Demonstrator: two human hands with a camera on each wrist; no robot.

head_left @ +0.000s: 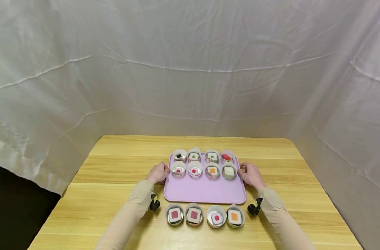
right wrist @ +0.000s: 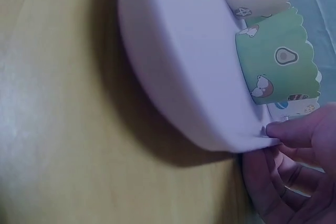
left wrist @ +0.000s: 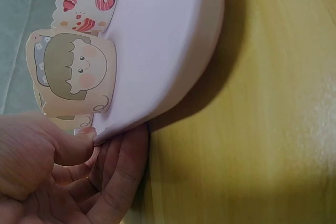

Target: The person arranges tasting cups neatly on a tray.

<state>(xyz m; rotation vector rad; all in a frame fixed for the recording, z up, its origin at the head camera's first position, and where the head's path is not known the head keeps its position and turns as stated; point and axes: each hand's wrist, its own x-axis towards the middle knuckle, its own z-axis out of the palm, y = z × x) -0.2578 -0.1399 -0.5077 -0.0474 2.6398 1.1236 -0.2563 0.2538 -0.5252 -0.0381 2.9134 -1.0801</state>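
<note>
A lilac tray [head_left: 205,191] bears two rows of paper cups, each holding a small piece shaped like sushi or cake. My left hand [head_left: 158,172] grips the tray's left edge; in the left wrist view its thumb [left wrist: 73,148] lies on top and the fingers curl beneath the rim. At the opposite edge, my right hand [head_left: 251,175] pinches the rim the same way, as the right wrist view shows beside a green avocado-print cup [right wrist: 278,59]. A cup with a cartoon face [left wrist: 79,72] stands near the left thumb. Whether the tray touches the table cannot be told.
Several more filled cups stand in a row on the wooden table [head_left: 114,163] in front of the tray, among them one with an orange-topped piece [head_left: 234,217] and one with a purple-topped piece [head_left: 175,214]. A pale curtain [head_left: 190,86] surrounds the table's back and sides.
</note>
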